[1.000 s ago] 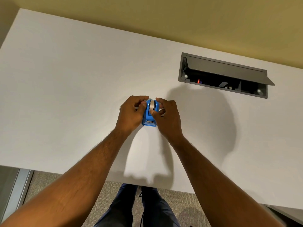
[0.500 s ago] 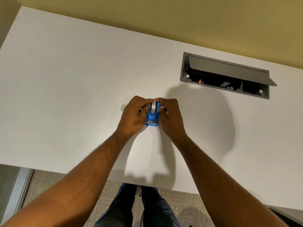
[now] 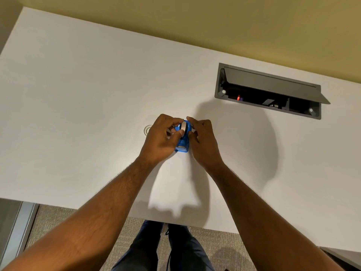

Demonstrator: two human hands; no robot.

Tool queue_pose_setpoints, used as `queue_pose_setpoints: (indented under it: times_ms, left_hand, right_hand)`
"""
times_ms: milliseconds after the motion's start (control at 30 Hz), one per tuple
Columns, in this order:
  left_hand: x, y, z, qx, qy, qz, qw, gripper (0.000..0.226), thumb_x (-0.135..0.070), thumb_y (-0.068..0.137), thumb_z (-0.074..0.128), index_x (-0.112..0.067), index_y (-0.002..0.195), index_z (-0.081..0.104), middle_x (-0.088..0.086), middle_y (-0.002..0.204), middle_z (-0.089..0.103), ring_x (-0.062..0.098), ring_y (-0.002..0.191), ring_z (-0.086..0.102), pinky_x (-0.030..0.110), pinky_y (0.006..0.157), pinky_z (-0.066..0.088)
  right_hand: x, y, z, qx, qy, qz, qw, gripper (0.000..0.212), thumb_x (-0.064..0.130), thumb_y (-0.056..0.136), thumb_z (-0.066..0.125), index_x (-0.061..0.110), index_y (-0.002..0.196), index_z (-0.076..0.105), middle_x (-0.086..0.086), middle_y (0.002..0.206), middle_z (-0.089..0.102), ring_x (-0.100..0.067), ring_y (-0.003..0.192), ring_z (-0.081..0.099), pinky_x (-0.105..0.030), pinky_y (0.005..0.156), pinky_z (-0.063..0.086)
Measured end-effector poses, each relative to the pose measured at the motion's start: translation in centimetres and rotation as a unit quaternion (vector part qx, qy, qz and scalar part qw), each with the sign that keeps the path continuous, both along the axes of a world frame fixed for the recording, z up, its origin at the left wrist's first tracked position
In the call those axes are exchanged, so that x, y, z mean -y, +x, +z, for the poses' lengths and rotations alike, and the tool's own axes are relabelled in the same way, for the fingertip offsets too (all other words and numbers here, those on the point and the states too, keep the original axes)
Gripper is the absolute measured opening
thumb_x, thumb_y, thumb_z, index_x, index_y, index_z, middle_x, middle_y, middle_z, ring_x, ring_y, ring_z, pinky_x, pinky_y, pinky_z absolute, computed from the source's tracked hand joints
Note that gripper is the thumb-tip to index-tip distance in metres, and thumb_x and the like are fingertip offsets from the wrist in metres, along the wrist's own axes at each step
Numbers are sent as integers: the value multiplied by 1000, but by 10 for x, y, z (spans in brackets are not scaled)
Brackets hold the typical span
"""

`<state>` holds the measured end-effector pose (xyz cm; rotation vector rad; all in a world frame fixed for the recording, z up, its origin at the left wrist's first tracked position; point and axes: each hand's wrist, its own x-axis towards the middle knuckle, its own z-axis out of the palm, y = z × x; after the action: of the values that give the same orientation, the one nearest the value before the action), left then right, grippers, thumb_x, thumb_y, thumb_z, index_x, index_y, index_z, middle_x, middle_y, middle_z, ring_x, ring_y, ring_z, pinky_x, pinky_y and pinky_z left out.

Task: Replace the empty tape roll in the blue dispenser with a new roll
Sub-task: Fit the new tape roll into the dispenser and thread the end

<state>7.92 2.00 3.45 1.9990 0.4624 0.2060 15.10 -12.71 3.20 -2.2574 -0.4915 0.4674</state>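
At the middle of the frame, on a plain white desk (image 3: 78, 94), sits the blue dispenser (image 3: 182, 145), pinched by the left hand (image 3: 160, 139) and right hand (image 3: 205, 141); fingertips are on the tape roll (image 3: 183, 127). An open grey cable box (image 3: 269, 90) is upper right, a yellowish wall above, carpet below.

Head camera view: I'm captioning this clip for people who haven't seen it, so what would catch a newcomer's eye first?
The blue dispenser at the middle of the white desk, pinched between the left hand and right hand, with a pale tape roll showing at its top. Next, the open grey cable hatch set into the desk at the far right.
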Motion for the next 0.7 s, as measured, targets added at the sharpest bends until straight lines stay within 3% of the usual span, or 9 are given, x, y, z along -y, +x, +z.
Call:
queue_pose_setpoints:
  times_ms: [67, 200, 300, 700]
  left_hand:
    - [-1, 2, -2, -4, 6, -1, 1000, 23, -25, 92, 69, -35, 112, 68, -11, 104, 61, 3, 98, 59, 7, 81, 48]
    - [-3, 4, 0, -1, 12, -3, 1000, 19, -31, 91, 66, -40, 108, 66, -20, 100, 57, -1, 96, 59, 8, 81, 48]
    - [-3, 5, 3, 9, 21, -13, 1000, 17, -33, 90, 64, -44, 103, 62, -24, 97, 56, -3, 93, 59, 8, 80, 48]
    - [-1, 17, 8, -18, 64, -2, 998, 13, -17, 90, 64, -28, 82, 61, -9, 89, 63, 4, 90, 57, 6, 73, 40]
  right_hand:
    - [0, -1, 0, -1, 15, -11, 1000, 38, 9, 100, 44, 22, 134, 53, 7, 118, 43, 18, 97, 52, 6, 76, 39]
    - [0, -1, 0, -7, 23, -17, 1000, 28, 11, 100, 47, 20, 125, 57, -1, 121, 48, 3, 89, 58, 3, 72, 43]
    - [0, 0, 0, -4, 29, -13, 999, 29, 10, 98, 47, 20, 123, 58, 3, 117, 46, 10, 91, 56, 3, 72, 42]
    - [0, -2, 2, -10, 51, 0, 999, 30, 32, 91, 60, 40, 119, 52, 13, 113, 42, 19, 99, 51, 3, 72, 43]
